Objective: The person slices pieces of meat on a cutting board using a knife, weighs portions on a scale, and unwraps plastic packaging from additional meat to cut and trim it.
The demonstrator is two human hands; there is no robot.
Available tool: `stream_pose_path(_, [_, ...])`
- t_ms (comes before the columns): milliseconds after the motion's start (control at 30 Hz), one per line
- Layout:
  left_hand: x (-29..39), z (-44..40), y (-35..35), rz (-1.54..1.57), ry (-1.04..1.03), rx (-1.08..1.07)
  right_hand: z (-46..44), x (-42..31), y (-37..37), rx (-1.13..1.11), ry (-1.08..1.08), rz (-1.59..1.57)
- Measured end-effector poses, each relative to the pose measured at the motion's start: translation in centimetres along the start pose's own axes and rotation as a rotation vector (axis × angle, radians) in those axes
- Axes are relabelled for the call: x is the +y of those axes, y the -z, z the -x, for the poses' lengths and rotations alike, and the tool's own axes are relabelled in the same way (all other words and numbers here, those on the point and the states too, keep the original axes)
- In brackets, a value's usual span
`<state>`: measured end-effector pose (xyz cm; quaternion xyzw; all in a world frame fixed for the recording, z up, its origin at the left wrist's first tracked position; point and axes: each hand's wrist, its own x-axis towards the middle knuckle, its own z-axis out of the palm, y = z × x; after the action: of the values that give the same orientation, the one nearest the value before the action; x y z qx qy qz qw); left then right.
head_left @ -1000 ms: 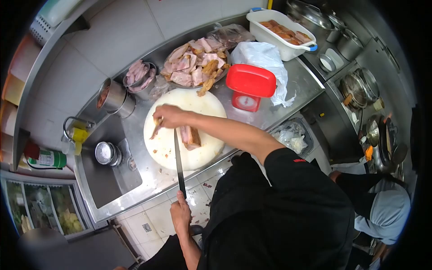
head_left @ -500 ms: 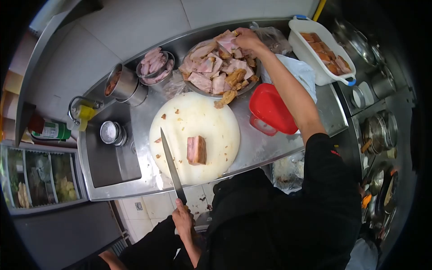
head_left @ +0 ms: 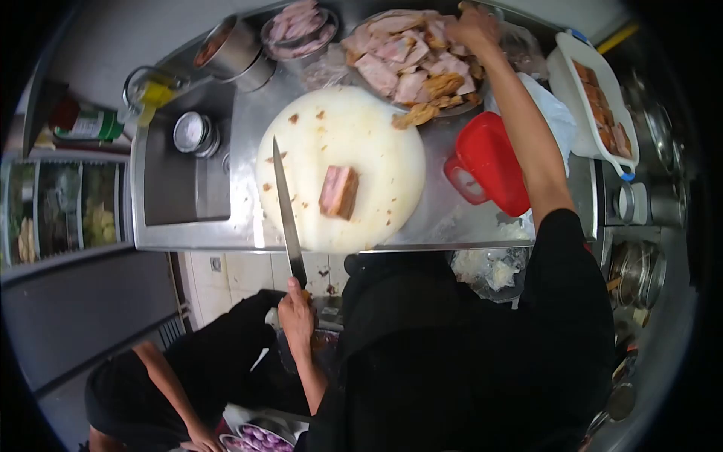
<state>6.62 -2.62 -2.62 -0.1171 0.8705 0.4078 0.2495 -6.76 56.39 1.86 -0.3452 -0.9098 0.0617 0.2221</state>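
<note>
My left hand (head_left: pixel 296 320) is closed around the handle of a long knife (head_left: pixel 286 207), its blade lying over the left part of a round white cutting board (head_left: pixel 376 143). A block of browned cooked meat (head_left: pixel 339 193) sits on the board, right of the blade. My right hand (head_left: pixel 474 30) reaches to the far right rim of a large metal bowl heaped with sliced meat (head_left: pixel 410 64); its fingers are blurred and partly hidden, so whether they hold a piece cannot be seen. A browned scrap (head_left: pixel 416 116) hangs over the bowl's near edge.
A red kitchen scale (head_left: pixel 493 162) stands under my right forearm. A white tub (head_left: pixel 568 83) with meat blocks is far right. Pots (head_left: pixel 237 56), a bowl of pale meat (head_left: pixel 297 26) and a sink (head_left: pixel 184 215) lie left. Another person's arm (head_left: pixel 169 384) is lower left.
The view has tilted down, so the counter sits higher and the other person shows more. My right hand is still at the bowl, nearer its rim. The knife stays in my left hand.
</note>
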Motion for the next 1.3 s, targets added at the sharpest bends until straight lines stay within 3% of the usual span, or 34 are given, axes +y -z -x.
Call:
stream_pose_path(67, [-0.1,-0.3,0.6,0.054,0.009,0.011,3.5,-2.7,1.9,0.152,0.321,-0.078])
stream_pose_path(167, [-1.3,-1.3,1.3,0.122,0.041,0.028,14.0,-9.2,1.1,-0.620,0.746,-0.648])
stream_pose_path(200, [-1.2,-1.3,1.8,0.119,0.019,0.028,16.9,-11.4,-0.8,-0.651,0.996,-0.586])
stream_pose_path(233, [-0.8,-1.6,2.8,0.112,-0.023,0.016,21.7,-14.7,-2.3,-0.758,1.255,-0.321])
stream_pose_path(333, [-0.6,-2.0,4.3,0.112,-0.068,0.026,22.3,-17.9,-5.6,-1.006,1.116,-0.317])
stream_pose_path(400, [-0.2,-2.0,4.8,0.156,-0.056,-0.001,21.4,-18.4,-8.9,-1.139,0.878,-0.590])
stream_pose_path(433, [0.0,-2.0,5.2,0.194,-0.028,-0.025,20.5,-19.4,-8.2,-1.224,0.793,-0.562])
stream_pose_path(467, [-1.0,-2.9,5.4,0.207,-0.038,-0.048,20.3,-20.5,-6.6,-1.205,0.719,-0.479])
stream_pose_path(533, [-1.8,-4.1,6.0,0.217,-0.029,-0.066,21.3,-22.0,-10.8,-0.727,0.885,-0.338])
stream_pose_path(600, [-1.8,-4.7,6.2,0.213,-0.041,-0.059,22.1,-22.2,-7.2,-0.869,0.720,-0.383])
stream_pose_path(633, [-1.7,-5.2,6.1,0.200,-0.053,-0.053,23.1,-21.6,-9.3,-0.645,0.824,-0.335])
stream_pose_path(700, [-0.1,-5.4,5.8,0.184,-0.075,-0.038,24.0,-21.9,-10.9,-0.547,0.733,-0.321])
stream_pose_path(833, [1.6,-6.4,5.3,0.104,-0.090,-0.022,24.4,-20.4,-9.0,-0.581,0.649,-0.499])
stream_pose_path(967, [3.5,-6.9,3.6,0.122,-0.012,0.059,22.7,-12.4,3.7,-0.524,0.507,-0.660])
stream_pose_path(1033, [4.7,-6.6,2.4,0.119,-0.003,0.093,20.6,-5.5,8.3,-0.284,0.481,-0.721])
stream_pose_path(1133, [7.5,-5.1,0.6,0.089,0.050,0.093,15.6,6.8,15.2,-0.018,0.402,-0.485])
stream_pose_path(1233, [3.3,-8.6,0.9,-0.509,-0.623,0.063,10.3,20.7,17.0,0.128,0.262,-0.155])
stream_pose_path(1267, [3.9,-8.8,0.6,-0.429,-0.414,-0.019,8.8,25.0,17.7,0.068,0.200,-0.080])
stream_pose_path(1300, [2.7,-10.5,1.5,-0.623,-0.359,-0.112,7.6,29.3,17.6,0.049,0.096,-0.024])
